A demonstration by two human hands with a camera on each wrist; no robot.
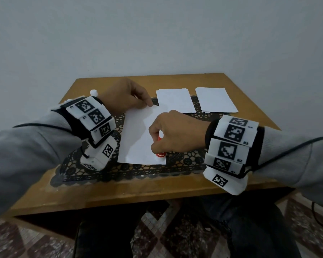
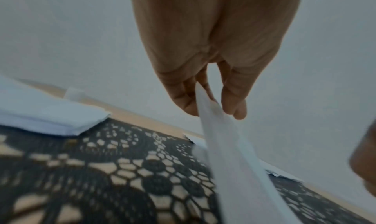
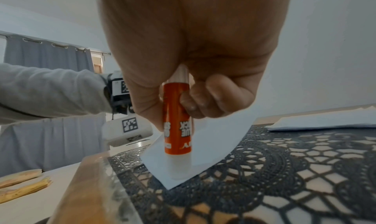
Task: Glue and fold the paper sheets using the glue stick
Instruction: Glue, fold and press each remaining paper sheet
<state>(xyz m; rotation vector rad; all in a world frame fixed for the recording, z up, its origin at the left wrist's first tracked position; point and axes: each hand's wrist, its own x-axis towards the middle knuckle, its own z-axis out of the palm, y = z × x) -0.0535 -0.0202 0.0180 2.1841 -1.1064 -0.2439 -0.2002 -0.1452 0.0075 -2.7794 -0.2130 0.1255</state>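
Right hand [image 1: 172, 133] grips the glue stick [image 3: 177, 119] upright, tip planted on the paper sheet's [image 1: 136, 138] near right corner. Left hand [image 1: 123, 95] pinches the far corner, lifting it. The sheet's long axis runs near to far.

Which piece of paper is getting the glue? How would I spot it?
Look at the wooden table and the black lace mat on it. The paper sheet lies alone nearest the person. Unlike the two stacks behind, its far corner is pinched by the left hand and the orange glue stick presses its near corner.
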